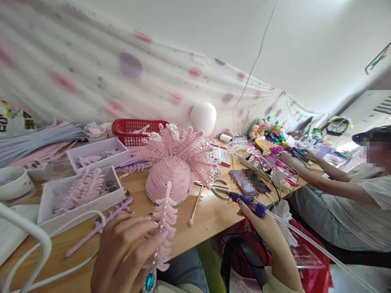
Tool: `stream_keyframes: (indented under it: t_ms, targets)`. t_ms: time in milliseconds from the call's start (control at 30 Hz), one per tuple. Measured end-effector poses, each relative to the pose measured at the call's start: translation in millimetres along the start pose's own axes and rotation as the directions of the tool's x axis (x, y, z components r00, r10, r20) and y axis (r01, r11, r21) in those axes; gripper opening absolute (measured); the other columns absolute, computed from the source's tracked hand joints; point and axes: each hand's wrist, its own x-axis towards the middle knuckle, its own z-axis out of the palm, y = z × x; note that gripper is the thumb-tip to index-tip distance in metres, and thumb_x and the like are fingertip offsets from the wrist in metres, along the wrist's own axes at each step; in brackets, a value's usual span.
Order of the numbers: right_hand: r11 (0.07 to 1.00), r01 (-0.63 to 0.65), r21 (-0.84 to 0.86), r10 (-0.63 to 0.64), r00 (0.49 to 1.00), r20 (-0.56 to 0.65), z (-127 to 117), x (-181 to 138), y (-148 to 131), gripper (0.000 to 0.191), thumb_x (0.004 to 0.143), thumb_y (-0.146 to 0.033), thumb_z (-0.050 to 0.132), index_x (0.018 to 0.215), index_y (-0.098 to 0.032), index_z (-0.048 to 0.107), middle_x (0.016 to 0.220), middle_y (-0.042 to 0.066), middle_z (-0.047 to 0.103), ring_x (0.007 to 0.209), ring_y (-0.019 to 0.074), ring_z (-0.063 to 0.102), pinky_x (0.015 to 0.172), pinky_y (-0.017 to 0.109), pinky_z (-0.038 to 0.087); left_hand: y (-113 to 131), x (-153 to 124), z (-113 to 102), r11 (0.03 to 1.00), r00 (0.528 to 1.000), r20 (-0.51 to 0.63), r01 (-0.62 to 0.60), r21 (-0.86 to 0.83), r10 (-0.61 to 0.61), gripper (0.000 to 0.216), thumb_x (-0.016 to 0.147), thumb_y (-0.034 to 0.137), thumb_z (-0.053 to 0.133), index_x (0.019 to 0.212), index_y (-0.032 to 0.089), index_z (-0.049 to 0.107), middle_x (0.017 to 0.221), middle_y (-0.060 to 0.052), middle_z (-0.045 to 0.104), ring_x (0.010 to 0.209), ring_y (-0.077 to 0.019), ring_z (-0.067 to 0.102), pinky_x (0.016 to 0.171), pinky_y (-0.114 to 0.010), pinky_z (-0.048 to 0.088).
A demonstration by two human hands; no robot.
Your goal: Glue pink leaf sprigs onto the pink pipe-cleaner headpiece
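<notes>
My left hand (128, 248) is closed at the front table edge, pinching a pink feather-shaped chenille piece (167, 215) dotted with white beads. A teal gem pendant (149, 281) shows at its lower end. Wrapped in my right hand (259, 224) is a blue glue gun (248, 204), its nozzle pointing left over the table edge, with a long clear glue stick (305, 232) out of its back. Between and beyond my hands stands a pink headdress (169, 181), its cap wound in cord, edged with pearls and topped by fanned pink plumes.
White boxes (81, 203) of plumes and beads stand left, near a white cable (71, 221) and a lilac stem (85, 242). A red basket (122, 128) is behind. Scissors (221, 189) and phones (247, 185) lie right. Another person (345, 191) works farther along.
</notes>
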Motion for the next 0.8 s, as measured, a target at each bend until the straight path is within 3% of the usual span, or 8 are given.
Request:
stream_keyframes:
  t_ms: [167, 333, 467, 600, 700, 767, 800]
  targets:
    - [0.995, -0.055, 0.087, 0.065, 0.991, -0.121, 9, 42, 8, 0.048, 0.071, -0.066, 0.066, 0.073, -0.017, 0.064, 0.056, 0.001, 0.06, 0.046, 0.0161, 0.058, 0.043, 0.027, 0.047, 10, 2, 3, 0.996, 0.992, -0.08, 0.093, -0.018, -0.094, 0.029, 0.087, 0.005, 0.049, 0.096, 0.023, 0.07, 0.099, -0.006, 0.068, 0.097, -0.0226, 0.064, 0.093, -0.044, 0.047]
    - [0.999, 0.033, 0.02, -0.028, 0.98, -0.195, 22, 94, 13, 0.047, 0.079, -0.062, 0.059, 0.08, -0.016, 0.065, 0.063, 0.004, 0.064, 0.053, 0.0189, 0.064, 0.049, 0.029, 0.052, -7, -1, -7, 1.0, 1.0, 0.003, -0.021, 0.006, 0.021, 0.031, 0.085, 0.007, 0.051, 0.102, 0.025, 0.07, 0.099, -0.006, 0.068, 0.094, -0.022, 0.064, 0.092, -0.041, 0.047]
    - [0.994, 0.062, -0.089, -0.082, 0.967, -0.24, 31, 113, 11, 0.036, 0.075, -0.053, 0.062, 0.068, -0.018, 0.066, 0.066, 0.012, 0.069, 0.073, 0.0289, 0.07, 0.064, 0.034, 0.051, -14, 0, -8, 0.998, 0.997, 0.036, -0.063, 0.025, 0.062, 0.027, 0.09, 0.017, 0.05, 0.106, 0.026, 0.069, 0.099, -0.007, 0.068, 0.094, -0.0227, 0.064, 0.093, -0.041, 0.046]
    - [0.978, 0.072, -0.194, -0.125, 0.953, -0.276, 24, 87, 19, 0.041, 0.071, -0.057, 0.06, 0.069, -0.017, 0.067, 0.08, 0.021, 0.073, 0.085, 0.0388, 0.069, 0.074, 0.044, 0.05, -14, 7, 0, 0.999, 0.999, -0.008, 0.036, -0.027, -0.037, 0.025, 0.094, 0.02, 0.048, 0.107, 0.026, 0.069, 0.1, -0.007, 0.068, 0.096, -0.0235, 0.064, 0.094, -0.043, 0.046]
    - [0.958, 0.071, -0.278, -0.164, 0.932, -0.325, 9, 45, 27, 0.049, 0.071, -0.063, 0.058, 0.082, -0.017, 0.072, 0.094, 0.019, 0.075, 0.091, 0.0385, 0.07, 0.079, 0.044, 0.051, -22, 22, 5, 0.993, 0.993, -0.067, 0.094, -0.069, -0.099, 0.023, 0.095, 0.02, 0.049, 0.103, 0.027, 0.068, 0.098, -0.004, 0.069, 0.094, -0.0217, 0.064, 0.091, -0.039, 0.047]
    - [0.964, 0.063, -0.26, -0.118, 0.971, -0.206, -1, 16, 26, 0.05, 0.071, -0.068, 0.059, 0.081, -0.021, 0.074, 0.087, 0.013, 0.077, 0.083, 0.0338, 0.071, 0.074, 0.039, 0.054, -31, 36, 8, 0.991, 0.987, -0.096, 0.122, -0.063, -0.127, 0.018, 0.089, 0.015, 0.058, 0.099, 0.027, 0.067, 0.097, -0.002, 0.069, 0.092, -0.0193, 0.065, 0.084, -0.033, 0.049]
    - [0.974, 0.083, -0.213, -0.089, 0.996, -0.021, -5, 4, 22, 0.049, 0.072, -0.068, 0.061, 0.08, -0.022, 0.075, 0.084, 0.009, 0.077, 0.08, 0.0305, 0.072, 0.071, 0.035, 0.055, -37, 43, 9, 0.988, 0.98, -0.131, 0.144, -0.059, -0.151, 0.017, 0.085, 0.013, 0.064, 0.096, 0.026, 0.066, 0.095, 0.0, 0.068, 0.09, -0.0178, 0.065, 0.081, -0.031, 0.05]
